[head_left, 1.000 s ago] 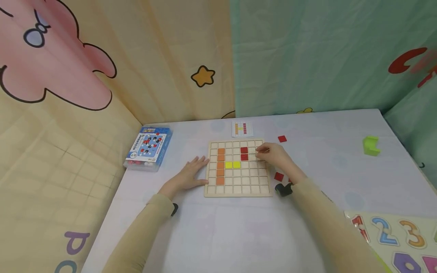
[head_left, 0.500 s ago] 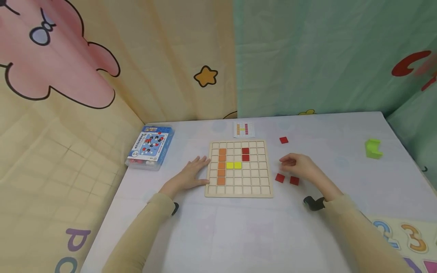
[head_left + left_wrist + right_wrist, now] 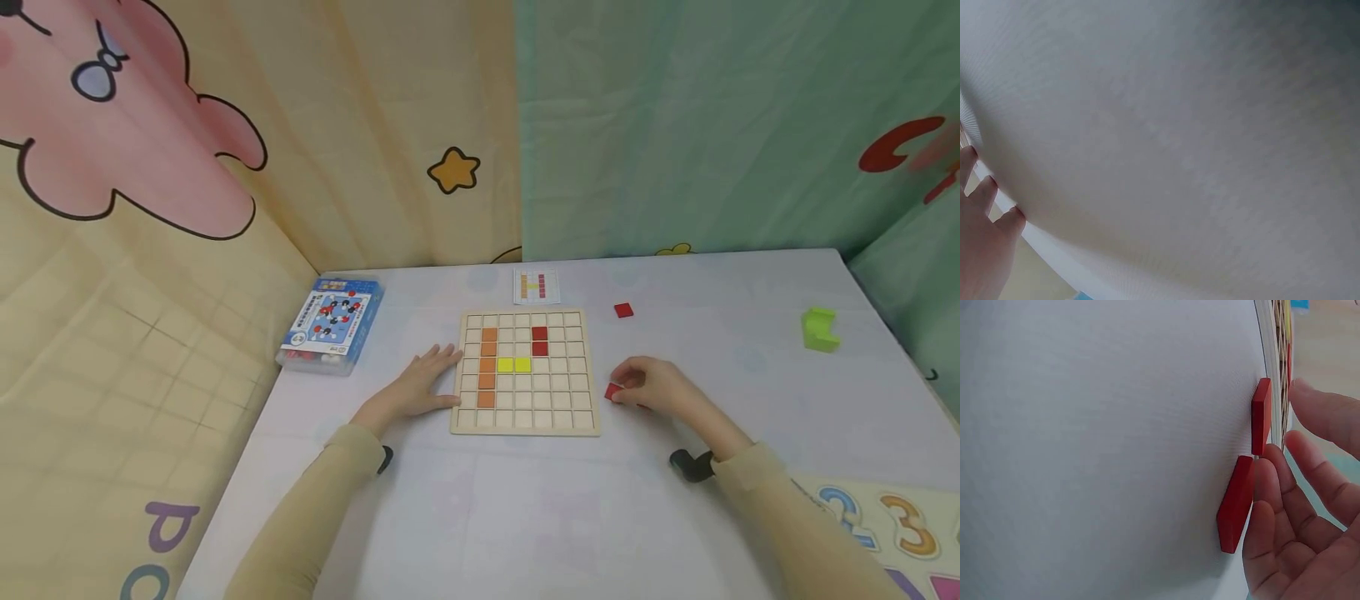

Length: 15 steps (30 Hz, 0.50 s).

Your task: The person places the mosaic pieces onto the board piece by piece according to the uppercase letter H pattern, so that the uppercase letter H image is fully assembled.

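A wooden grid board [image 3: 504, 432] lies mid-table, holding a column of orange tiles [image 3: 488, 365], two yellow tiles [image 3: 514, 365] and two red tiles [image 3: 539, 341]. My left hand [image 3: 411, 387] rests at the board's left edge, fingers spread; its fingers [image 3: 1007, 225] also show in the left wrist view. To the right of the board, my right hand [image 3: 654, 385] hovers over a loose red tile [image 3: 612, 391]. In the right wrist view, thumb and fingers are apart beside that red tile [image 3: 1261, 419], with another red tile [image 3: 1235, 505] close to the fingers. Nothing is gripped.
A small pattern card [image 3: 536, 287] lies behind the board, and one more red tile [image 3: 623, 310] sits to its right. A blue boxed set [image 3: 333, 325] stands at left. A green block [image 3: 821, 329] is far right; a number puzzle board [image 3: 915, 525] lies at front right.
My right hand has left the board's right edge, moved right, then come down toward the loose red tiles. My left hand stays at the board's edge.
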Each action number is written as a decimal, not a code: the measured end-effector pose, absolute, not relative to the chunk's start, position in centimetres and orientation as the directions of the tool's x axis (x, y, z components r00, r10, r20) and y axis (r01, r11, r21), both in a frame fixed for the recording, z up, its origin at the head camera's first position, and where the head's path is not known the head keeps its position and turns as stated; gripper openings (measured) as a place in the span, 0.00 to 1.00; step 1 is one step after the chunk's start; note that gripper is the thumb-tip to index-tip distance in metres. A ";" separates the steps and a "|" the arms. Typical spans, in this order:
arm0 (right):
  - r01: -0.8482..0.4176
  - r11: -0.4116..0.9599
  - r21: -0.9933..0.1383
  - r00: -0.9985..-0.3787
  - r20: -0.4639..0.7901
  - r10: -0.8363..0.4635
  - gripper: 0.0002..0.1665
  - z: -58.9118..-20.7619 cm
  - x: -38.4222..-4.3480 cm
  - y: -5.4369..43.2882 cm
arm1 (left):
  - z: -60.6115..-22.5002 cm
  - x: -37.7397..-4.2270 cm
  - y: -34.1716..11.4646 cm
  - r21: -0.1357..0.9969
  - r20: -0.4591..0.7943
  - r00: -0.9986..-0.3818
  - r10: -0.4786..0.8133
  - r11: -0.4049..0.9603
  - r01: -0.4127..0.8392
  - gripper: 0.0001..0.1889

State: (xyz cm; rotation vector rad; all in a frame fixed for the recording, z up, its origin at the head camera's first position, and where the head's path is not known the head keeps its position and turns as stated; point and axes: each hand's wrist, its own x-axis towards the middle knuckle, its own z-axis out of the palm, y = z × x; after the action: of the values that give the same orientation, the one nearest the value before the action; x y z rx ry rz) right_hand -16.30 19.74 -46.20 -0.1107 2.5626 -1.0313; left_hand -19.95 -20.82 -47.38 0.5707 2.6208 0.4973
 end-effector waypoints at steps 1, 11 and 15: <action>0.065 0.728 -0.683 -0.927 -0.311 -0.208 0.20 -46.2 -16.2 19.7 | -47.4 -20.0 -20.8 0.418 -0.312 -0.832 0.458 0.853 0.313 0.46; 0.032 0.745 -0.666 -0.940 -0.273 -0.204 0.18 -46.7 -16.1 19.1 | -47.6 -20.1 -21.0 0.420 -0.316 -0.829 0.462 0.851 0.314 0.47; 0.027 0.748 -0.663 -0.942 -0.267 -0.203 0.18 -46.8 -16.0 19.0 | -47.6 -20.1 -21.0 0.420 -0.316 -0.829 0.461 0.852 0.314 0.47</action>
State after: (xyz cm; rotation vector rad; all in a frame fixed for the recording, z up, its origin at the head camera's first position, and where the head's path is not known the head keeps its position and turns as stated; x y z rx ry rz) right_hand -16.03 19.02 -46.80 -0.1361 2.6249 -1.0025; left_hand -20.12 -21.05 -47.64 0.5741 2.6163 0.4954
